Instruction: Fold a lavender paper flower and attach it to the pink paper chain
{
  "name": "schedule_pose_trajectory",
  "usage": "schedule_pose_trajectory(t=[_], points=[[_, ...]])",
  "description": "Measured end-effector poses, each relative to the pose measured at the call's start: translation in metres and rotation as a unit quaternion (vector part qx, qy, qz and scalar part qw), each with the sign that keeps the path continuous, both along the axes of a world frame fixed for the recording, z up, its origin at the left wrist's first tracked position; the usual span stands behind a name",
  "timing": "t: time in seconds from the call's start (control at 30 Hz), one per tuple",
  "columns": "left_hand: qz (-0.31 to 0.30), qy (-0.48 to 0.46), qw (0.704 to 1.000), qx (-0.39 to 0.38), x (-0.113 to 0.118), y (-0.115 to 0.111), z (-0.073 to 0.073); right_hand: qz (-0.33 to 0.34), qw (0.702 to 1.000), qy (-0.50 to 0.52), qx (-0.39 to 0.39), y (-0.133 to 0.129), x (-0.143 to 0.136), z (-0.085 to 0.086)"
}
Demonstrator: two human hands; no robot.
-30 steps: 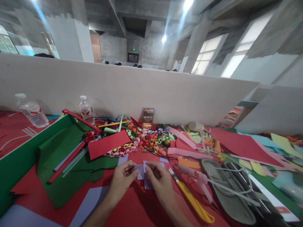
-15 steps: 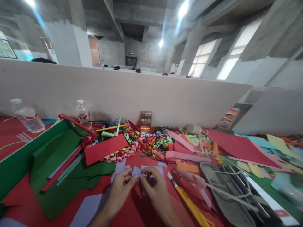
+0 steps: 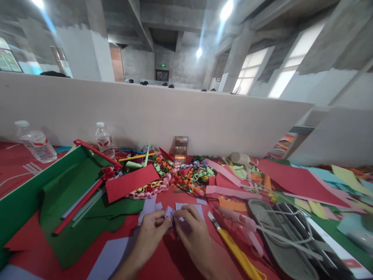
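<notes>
Folded purple paper point(image 3: 168, 212) is over the red table point(image 3: 164, 258), pinched by the left hand's point(image 3: 152, 232) fingers; right hand point(image 3: 193, 233) is just beside it, can't really tell if those fingers grip.

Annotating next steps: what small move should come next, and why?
Probably pinch the small purple paper flatter: the left hand seems to grip it, the right hand is close beside it, and it looks bent rather than flat.

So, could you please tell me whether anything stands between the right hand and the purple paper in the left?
Nothing visible does: the right hand is close beside the purple paper in the left hand; actual contact is unclear.
</notes>
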State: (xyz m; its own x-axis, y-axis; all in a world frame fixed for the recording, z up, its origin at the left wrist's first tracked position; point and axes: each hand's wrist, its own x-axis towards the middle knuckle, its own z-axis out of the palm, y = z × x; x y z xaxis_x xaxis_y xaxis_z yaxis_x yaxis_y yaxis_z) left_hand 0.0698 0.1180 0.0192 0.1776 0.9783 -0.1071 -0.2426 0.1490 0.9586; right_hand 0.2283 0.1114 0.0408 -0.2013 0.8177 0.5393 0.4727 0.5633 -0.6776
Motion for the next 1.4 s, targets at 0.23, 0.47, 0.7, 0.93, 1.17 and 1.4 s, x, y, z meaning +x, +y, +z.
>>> schedule_pose_trajectory(t=[0.23,0.47,0.7,0.93,1.17,1.4], points=[[0.008,-0.092,0.995,-0.023,0.000,-0.003,0.018,0.045,0.986,-0.120,0.102,0.002,0.013,-0.001],[0.036,-0.085,0.995,-0.030,-0.003,0.000,0.014,0.035,0.999,0.004,0.004,-0.005,0.004,0.010],[0.032,-0.075,0.997,-0.019,-0.004,-0.001,0.013,0.029,0.928,0.251,-0.274,0.004,-0.009,-0.004],[0.031,-0.034,0.999,0.022,-0.003,0.001,0.008,0.031,0.926,0.240,-0.291,0.008,-0.005,-0.003],[0.049,0.071,0.992,0.097,-0.006,0.001,0.010,0.009,0.959,0.170,-0.227,0.004,-0.004,0.004],[0.050,0.146,0.981,0.121,-0.006,-0.001,0.014,0.005,0.961,0.157,-0.227,0.002,-0.005,0.003]])
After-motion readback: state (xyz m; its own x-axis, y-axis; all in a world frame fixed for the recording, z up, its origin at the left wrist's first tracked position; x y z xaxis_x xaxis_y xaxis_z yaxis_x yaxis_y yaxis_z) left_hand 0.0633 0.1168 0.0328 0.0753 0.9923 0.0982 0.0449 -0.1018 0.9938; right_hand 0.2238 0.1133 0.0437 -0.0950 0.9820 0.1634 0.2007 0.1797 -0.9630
